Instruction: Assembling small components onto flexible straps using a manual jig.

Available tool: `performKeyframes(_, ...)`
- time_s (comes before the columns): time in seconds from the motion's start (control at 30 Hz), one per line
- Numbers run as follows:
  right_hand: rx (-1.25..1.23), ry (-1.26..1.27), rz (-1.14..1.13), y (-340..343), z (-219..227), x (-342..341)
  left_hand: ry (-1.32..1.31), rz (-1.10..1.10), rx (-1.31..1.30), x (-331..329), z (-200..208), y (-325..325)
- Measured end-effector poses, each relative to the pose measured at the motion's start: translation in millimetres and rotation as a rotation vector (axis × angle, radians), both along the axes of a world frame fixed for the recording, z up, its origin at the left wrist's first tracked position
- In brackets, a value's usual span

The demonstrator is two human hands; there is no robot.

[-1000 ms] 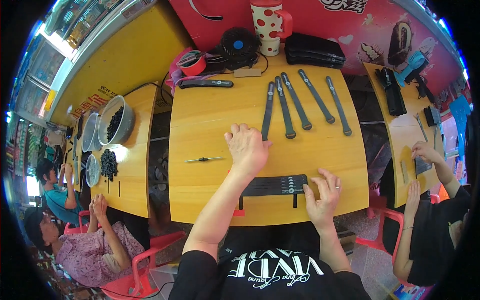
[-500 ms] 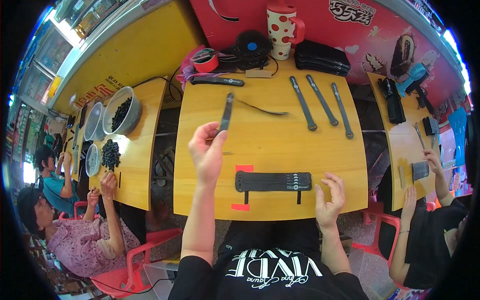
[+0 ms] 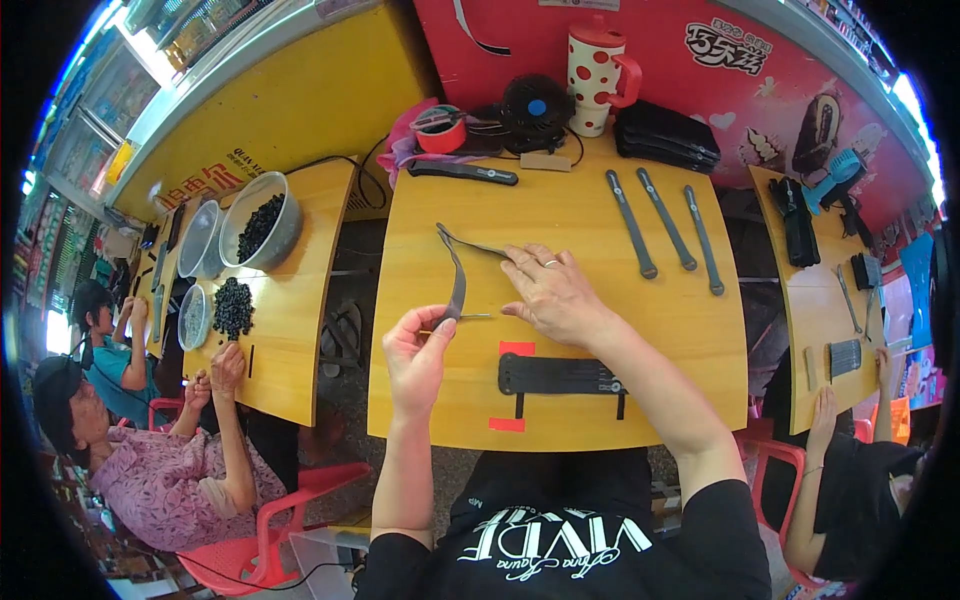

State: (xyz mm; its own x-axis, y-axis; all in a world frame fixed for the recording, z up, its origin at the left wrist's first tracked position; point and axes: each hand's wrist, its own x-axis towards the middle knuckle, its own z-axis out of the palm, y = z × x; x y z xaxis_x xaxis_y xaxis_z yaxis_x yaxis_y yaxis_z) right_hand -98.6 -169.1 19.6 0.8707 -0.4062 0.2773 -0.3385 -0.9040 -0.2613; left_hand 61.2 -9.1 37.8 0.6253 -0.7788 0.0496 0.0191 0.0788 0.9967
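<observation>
Between its thumb and fingers, my left hand (image 3: 415, 355) grips a dark strap (image 3: 459, 275). This strap runs up to a bend on the tabletop, where a thinner dark length slants back toward my right hand (image 3: 550, 290). The right fingers are stretched out over that thin length, thumb apart; whether they press it is hidden. Beside the left fingertips lies a thin metal pin (image 3: 478, 316). Partly under my right forearm is a flat stack of black straps (image 3: 550, 375), resting across two dark strips between red tape marks (image 3: 507, 424).
Several loose dark straps (image 3: 630, 222) lie at the right of the wooden table (image 3: 420, 400). Along its back stand a black fan (image 3: 536, 108), a dotted tumbler (image 3: 592, 85), black pouches (image 3: 665, 138) and red tape (image 3: 440, 130). People work at side tables with bowls (image 3: 285, 225).
My right hand has moved from beside the stack up and left onto the thin strap length. My left hand has come down toward the tabletop with its strap. The view has shifted slightly.
</observation>
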Motion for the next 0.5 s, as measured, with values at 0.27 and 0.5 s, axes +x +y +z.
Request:
performKeyframes(0.27,0.041,0.087,-0.06,1,-17,4,-0.278,0.121,0.048,53,2,30)
performKeyframes(0.5,0.061,0.087,-0.108,3,-23,10,-0.599,0.695,0.128,153,60,153)
